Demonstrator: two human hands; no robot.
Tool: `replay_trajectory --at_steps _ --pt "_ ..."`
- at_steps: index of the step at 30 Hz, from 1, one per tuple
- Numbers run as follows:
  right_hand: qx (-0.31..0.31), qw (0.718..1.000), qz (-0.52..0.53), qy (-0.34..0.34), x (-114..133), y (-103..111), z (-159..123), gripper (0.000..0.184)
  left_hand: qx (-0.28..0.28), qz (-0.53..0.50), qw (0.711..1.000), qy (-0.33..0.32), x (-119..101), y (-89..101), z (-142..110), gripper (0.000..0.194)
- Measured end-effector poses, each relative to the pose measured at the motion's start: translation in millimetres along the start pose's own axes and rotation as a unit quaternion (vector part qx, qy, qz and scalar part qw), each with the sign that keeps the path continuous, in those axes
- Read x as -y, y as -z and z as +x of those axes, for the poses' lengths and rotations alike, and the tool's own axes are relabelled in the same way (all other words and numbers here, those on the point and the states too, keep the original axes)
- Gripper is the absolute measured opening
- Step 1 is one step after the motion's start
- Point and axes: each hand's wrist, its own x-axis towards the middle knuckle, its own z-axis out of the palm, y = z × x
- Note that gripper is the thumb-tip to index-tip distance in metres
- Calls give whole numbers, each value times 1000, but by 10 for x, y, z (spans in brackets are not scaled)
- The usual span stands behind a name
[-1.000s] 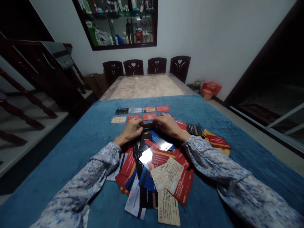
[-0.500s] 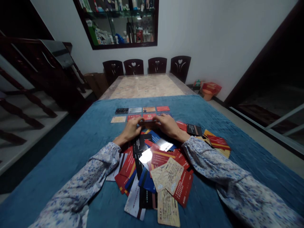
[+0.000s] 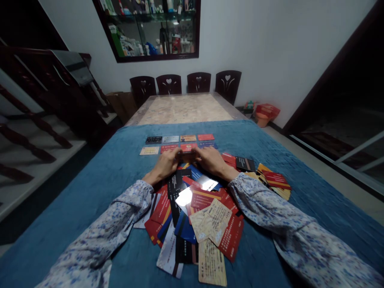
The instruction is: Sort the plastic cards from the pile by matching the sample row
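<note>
My left hand and my right hand meet over the far side of a loose heap of plastic cards. Between their curled fingers is a dark, brownish card, gripped at both ends and seen nearly edge-on. Just beyond it lie two neat rows of cards. The far row has a black card, a silver card, an orange card and a red card. The nearer row shows a cream card and a blue card, partly hidden by my fingers.
Below my wrists spreads the overlapping heap, with a cream card nearest me. More cards, including a dark red card, lie right of my right wrist. A blue cloth covers the near table; several chairs stand behind.
My fingers have shifted slightly and the card between them has tilted a little. The rows and the heap look the same.
</note>
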Motion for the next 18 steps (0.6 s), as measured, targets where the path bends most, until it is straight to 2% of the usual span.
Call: replay_trajectory --at_steps 8,18 --pt "11 1000 25 -4 27 -3 -1 44 19 51 998 14 -36 -14 -12 44" --pt "-9 999 44 -12 9 -18 -1 46 -2 20 1000 10 -11 -16 -3 41"
